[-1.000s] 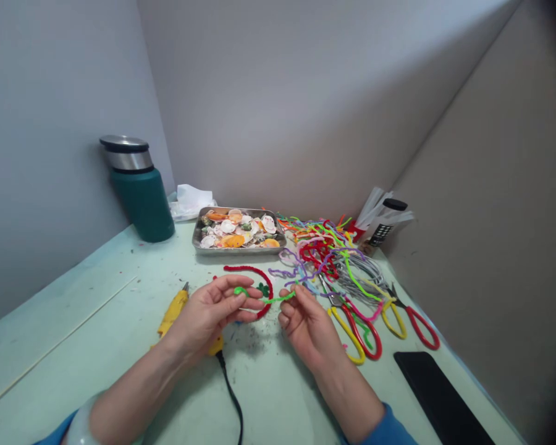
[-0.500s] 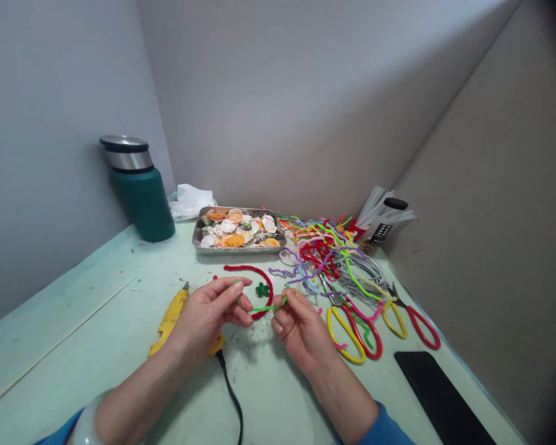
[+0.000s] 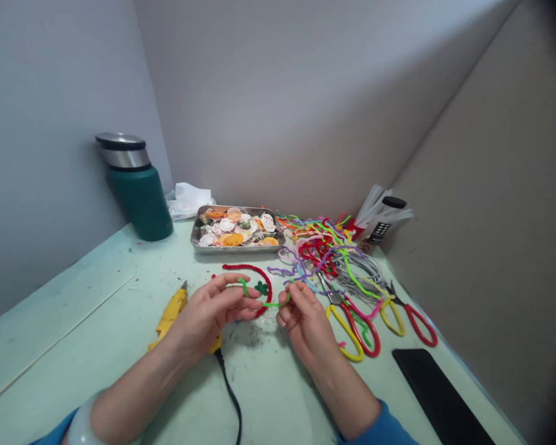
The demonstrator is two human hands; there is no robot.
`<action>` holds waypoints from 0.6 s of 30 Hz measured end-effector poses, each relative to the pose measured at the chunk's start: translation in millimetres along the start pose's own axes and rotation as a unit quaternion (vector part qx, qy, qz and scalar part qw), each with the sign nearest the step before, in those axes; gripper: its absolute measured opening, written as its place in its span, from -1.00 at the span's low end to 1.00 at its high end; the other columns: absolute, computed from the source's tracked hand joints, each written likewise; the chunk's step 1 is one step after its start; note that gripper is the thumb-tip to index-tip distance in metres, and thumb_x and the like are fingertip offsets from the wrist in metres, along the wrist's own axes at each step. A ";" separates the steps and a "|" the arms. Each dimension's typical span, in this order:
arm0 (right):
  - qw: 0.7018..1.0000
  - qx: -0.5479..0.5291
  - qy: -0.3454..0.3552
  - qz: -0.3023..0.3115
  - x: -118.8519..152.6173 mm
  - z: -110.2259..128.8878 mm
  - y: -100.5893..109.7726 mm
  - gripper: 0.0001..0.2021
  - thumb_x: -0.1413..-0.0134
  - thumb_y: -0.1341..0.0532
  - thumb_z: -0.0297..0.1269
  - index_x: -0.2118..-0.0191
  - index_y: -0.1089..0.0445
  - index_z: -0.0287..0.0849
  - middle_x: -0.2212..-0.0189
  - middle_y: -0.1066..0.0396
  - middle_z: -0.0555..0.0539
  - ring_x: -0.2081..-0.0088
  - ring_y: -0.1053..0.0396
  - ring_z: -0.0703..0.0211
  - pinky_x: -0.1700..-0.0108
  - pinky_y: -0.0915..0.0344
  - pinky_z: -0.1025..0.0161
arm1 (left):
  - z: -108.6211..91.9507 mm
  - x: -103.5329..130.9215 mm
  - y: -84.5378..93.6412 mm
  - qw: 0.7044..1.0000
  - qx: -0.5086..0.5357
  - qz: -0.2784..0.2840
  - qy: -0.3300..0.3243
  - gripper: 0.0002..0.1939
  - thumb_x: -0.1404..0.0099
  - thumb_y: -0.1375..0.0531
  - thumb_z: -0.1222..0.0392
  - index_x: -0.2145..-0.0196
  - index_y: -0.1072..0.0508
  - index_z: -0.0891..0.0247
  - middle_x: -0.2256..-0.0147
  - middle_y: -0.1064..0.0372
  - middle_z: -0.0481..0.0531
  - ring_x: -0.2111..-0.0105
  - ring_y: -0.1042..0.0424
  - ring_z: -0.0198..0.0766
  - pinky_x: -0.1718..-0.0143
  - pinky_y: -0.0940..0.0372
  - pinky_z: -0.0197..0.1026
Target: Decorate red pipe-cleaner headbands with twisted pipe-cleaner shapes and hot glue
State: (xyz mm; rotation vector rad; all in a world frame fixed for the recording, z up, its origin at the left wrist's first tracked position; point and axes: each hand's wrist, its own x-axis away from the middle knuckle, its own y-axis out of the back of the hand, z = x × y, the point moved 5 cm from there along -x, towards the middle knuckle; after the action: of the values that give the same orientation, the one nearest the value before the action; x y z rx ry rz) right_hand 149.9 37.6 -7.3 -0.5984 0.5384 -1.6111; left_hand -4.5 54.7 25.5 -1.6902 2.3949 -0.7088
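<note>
A bright green pipe cleaner [image 3: 272,304] runs between my two hands, bent upward at both ends. My left hand [image 3: 222,303] has its fingers closed around one end, with the tip standing up by the index finger. The other end is pinched between thumb and fingertips of my right hand [image 3: 301,312]. Just beyond them on the table lies a curved red pipe cleaner [image 3: 269,285], and within its curve a small dark green flower shape [image 3: 261,288], partly hidden by my left fingers. Under my left wrist rests a yellow glue gun [image 3: 170,314].
Seashells fill a metal tray [image 3: 235,250] at the back. A teal bottle [image 3: 141,201] stands back left. Tangled pipe cleaners [image 3: 324,253], red-yellow scissors [image 3: 356,330], a second pair [image 3: 419,324] and a black slab [image 3: 438,392] occupy the right. A thin stick [image 3: 60,340] lies left.
My hands have moved slightly apart, my right hand a little to the right. My left fingers have shifted along the green pipe cleaner, whose bent left end now shows more.
</note>
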 end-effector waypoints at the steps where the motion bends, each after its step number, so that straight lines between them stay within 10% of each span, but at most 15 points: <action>1: 1.000 0.011 0.005 0.001 0.4 0.5 -0.4 -0.84 -0.04 -0.25 -0.26 0.39 -0.24 -0.15 0.58 -0.34 0.10 0.68 -0.13 0.45 0.62 -0.10 0.45 | 1.2 0.0 1.1 1.000 -0.026 -0.005 -0.006 -0.85 -0.18 -0.21 0.26 0.26 -0.40 0.30 0.34 -0.51 0.09 0.39 -0.51 -0.23 0.32 -0.39 -0.22; 18: 0.961 0.265 0.019 0.072 14.2 -3.5 -16.7 -0.79 -0.03 -0.23 -0.20 0.48 -0.33 -0.24 0.69 -0.22 0.12 0.67 -0.04 0.45 0.63 0.06 0.43 | 10.8 3.3 -9.5 0.978 -0.208 -0.005 -0.003 -0.76 -0.03 -0.29 0.19 0.31 -0.52 0.31 0.56 -0.48 -0.01 0.64 -0.42 -0.32 0.54 -0.32 -0.31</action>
State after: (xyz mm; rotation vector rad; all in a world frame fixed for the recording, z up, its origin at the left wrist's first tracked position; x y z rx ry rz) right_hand 133.9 25.5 2.0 -0.1241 0.1547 -1.5441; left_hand 6.4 45.9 20.7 -1.8366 2.6716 -0.2059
